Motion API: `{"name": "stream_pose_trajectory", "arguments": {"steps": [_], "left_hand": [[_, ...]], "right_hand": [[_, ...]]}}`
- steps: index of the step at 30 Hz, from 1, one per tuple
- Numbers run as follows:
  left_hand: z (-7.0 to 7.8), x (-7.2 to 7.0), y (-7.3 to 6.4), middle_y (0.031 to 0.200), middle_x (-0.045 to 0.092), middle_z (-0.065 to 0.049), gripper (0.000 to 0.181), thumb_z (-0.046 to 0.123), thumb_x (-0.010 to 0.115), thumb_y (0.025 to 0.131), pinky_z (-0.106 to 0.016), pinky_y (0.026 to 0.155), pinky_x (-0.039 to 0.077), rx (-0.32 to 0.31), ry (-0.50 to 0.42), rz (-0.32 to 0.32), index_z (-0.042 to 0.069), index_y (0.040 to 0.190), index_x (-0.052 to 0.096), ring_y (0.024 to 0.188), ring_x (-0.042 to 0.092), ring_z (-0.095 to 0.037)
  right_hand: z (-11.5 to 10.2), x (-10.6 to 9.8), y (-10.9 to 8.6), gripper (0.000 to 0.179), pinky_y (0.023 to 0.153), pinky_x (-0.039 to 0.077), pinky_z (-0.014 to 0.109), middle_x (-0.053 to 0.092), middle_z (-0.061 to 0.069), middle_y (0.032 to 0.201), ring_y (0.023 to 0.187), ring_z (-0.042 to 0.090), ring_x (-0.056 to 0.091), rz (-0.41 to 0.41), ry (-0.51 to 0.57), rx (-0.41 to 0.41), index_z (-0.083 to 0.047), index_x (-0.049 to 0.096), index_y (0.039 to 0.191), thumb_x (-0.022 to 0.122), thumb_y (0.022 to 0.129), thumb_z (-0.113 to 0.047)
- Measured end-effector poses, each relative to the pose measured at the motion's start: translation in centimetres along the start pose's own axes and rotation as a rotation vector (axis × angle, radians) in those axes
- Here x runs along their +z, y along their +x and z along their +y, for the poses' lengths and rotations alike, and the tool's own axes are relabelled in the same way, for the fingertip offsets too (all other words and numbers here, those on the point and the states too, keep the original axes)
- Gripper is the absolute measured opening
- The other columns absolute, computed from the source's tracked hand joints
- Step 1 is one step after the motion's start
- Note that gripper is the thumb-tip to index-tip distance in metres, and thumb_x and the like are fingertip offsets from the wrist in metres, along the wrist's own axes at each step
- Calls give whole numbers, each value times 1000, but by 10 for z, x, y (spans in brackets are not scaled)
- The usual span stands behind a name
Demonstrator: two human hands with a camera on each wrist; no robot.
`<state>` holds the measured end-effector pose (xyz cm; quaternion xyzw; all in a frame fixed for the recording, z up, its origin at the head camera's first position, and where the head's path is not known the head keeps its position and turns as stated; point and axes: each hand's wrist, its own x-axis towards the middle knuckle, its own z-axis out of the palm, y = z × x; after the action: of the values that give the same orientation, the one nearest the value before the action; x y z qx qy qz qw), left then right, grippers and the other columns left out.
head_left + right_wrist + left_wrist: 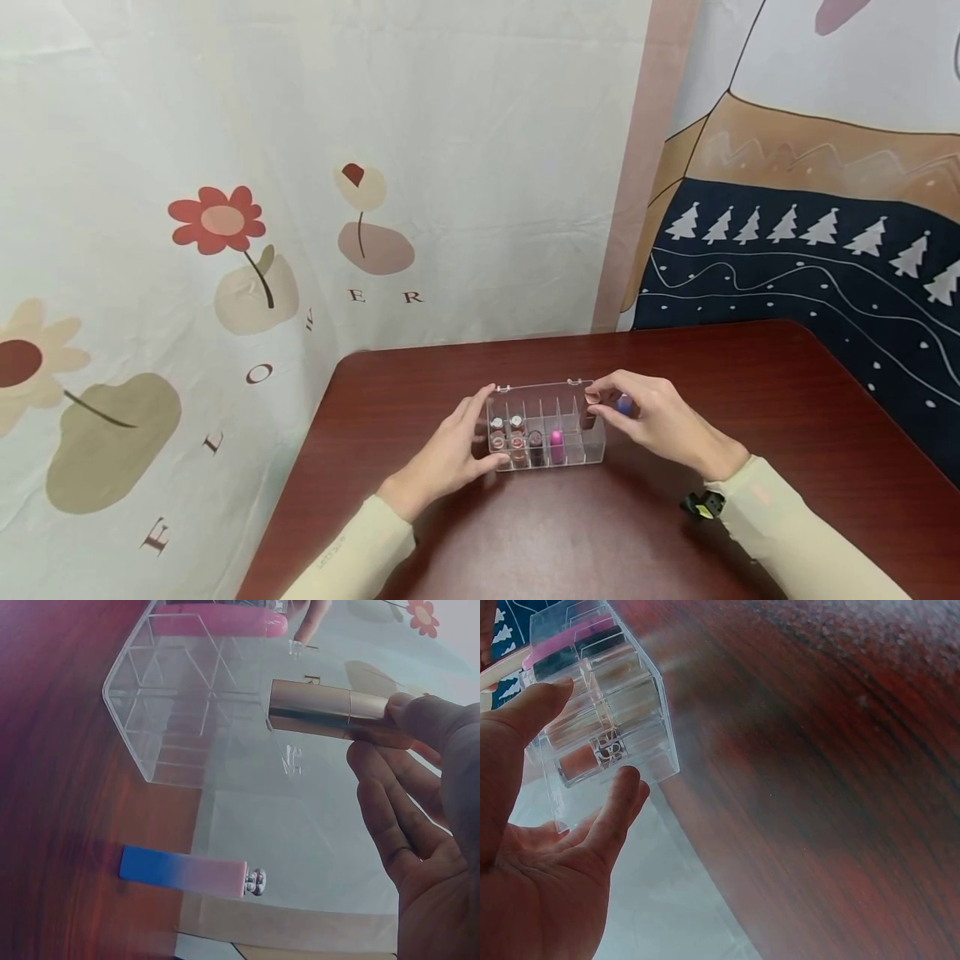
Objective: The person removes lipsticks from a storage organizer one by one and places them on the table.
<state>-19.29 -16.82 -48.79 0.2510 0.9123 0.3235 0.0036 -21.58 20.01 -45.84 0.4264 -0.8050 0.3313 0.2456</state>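
The right hand (652,412) pinches the gold tube (588,414) by its upper end, long axis near upright, over the case's (594,452) three o'clock end; the case lies toward nine o'clock from this grip. The left hand (448,446), fingers extended, spans the far end. The head view mostly hides the blue tube (184,871); the right wrist view shows it whole, outside the case.

Head view: wall cloth (487,183) has printed brown capitals F (155,537), L (213,442), O (259,373), W (310,320), E (357,295), R (413,297), running from 8 o'clock (F) up to 9 o'clock (R). Left sleeve (363,554), 7 o'clock: small print (331,552), too faint to read. Left wrist view: tube (579,763) between 9 and 10 o'clock bears end mark (611,752), illegible.
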Motion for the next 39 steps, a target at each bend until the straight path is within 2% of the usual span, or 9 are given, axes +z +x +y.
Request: {"name": "stream_pose_trajectory", "arguments": {"steps": [12,17,27,35,39], "left_hand": [[1,0,-1,166,59,-20,110,22,97,98,-46,108,71,4,8,4,8,182,27,116,86,-33],[1,1,-1,166,59,-20,110,23,97,98,-46,109,70,0,14,3,10,182,27,116,86,-32],[0,1,-1,165,59,-20,111,23,97,98,-46,109,70,-4,17,-4,10,182,26,113,87,-32],[1,-1,0,166,58,-24,111,23,97,98,-47,109,70,4,17,-4,10,182,26,115,86,-33],[1,-1,1,167,57,-25,111,22,97,98,-46,109,70,11,15,-5,9,182,26,117,85,-33]], "right_hand": [[1,-12,0,48,77,56,8,83,-5,108,86,6,74,31,-35,25,-13,82,122,101,82,7],[3,-15,-2,46,83,59,8,86,-5,112,88,5,74,47,-52,38,-12,83,122,101,83,4],[8,-24,-10,60,98,58,3,86,0,118,93,12,81,66,-74,61,-11,82,128,103,75,9],[15,-32,-15,58,93,63,10,87,-1,115,90,12,81,84,-112,86,-10,82,126,103,76,8],[18,-34,-19,54,93,61,6,87,-2,113,89,11,80,86,-135,120,-10,82,125,103,78,6]]}}
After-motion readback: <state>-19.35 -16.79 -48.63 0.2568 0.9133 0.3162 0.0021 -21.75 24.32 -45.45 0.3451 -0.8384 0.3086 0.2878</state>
